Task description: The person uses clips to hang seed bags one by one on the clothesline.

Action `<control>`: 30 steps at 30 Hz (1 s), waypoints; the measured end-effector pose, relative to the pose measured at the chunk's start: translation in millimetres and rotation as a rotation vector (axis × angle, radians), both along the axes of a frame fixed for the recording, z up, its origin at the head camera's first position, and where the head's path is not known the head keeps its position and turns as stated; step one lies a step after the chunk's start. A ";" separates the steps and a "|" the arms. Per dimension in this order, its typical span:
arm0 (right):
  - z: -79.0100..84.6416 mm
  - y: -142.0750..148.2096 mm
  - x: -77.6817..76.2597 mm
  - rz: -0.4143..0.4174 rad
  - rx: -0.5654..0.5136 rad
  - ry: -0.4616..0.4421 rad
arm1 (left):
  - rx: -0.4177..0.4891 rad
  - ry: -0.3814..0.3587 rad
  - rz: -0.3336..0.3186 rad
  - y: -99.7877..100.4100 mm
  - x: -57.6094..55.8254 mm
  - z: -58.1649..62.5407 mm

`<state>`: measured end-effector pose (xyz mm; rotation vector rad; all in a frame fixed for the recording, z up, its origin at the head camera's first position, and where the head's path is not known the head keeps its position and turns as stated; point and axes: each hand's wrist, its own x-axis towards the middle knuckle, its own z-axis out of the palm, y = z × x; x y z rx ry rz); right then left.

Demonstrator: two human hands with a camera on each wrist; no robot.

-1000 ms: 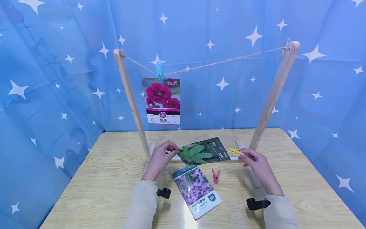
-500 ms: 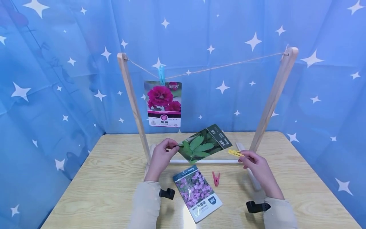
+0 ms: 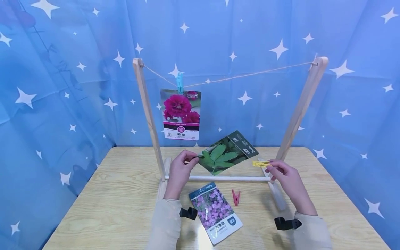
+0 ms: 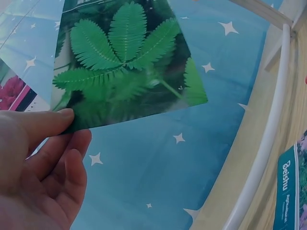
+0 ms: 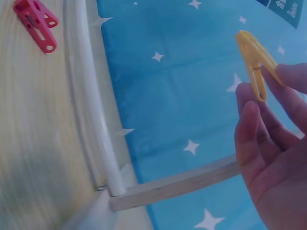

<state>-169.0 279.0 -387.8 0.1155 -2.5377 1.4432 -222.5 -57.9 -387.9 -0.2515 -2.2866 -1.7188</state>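
My left hand pinches one corner of a seed packet with a green leaf picture, between thumb and fingers. That packet is tilted and raised above the table, near the white crossbar. In my right hand is a yellow clothespin, gripped by its handle end just right of the packet. The right wrist view shows the clothespin with thumb and fingers on its handles. A hollyhock seed packet hangs from the string by a blue clothespin.
A purple-flower seed packet lies on the wooden table between the arms. Beside it is a pink clothespin. Two wooden posts, left and right, hold the string in front of a blue starry curtain.
The leaf-picture packet has risen off the table and tilted, its right end higher, in my left hand. My right hand still holds the yellow clothespin, now turned more level. The head view has shifted slightly.
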 end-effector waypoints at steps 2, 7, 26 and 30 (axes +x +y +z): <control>6.0 1.3 -0.3 0.004 0.016 0.016 | 0.033 0.000 0.009 1.1 0.2 0.5; 18.0 4.3 3.0 -0.014 0.077 0.041 | 0.126 -0.012 -0.014 5.4 3.0 0.9; 76.2 4.8 -4.1 0.003 0.348 0.253 | 0.378 0.041 -0.002 22.4 7.2 8.8; 86.9 1.9 -2.7 0.012 0.330 0.290 | 0.439 0.034 -0.013 24.6 12.0 16.4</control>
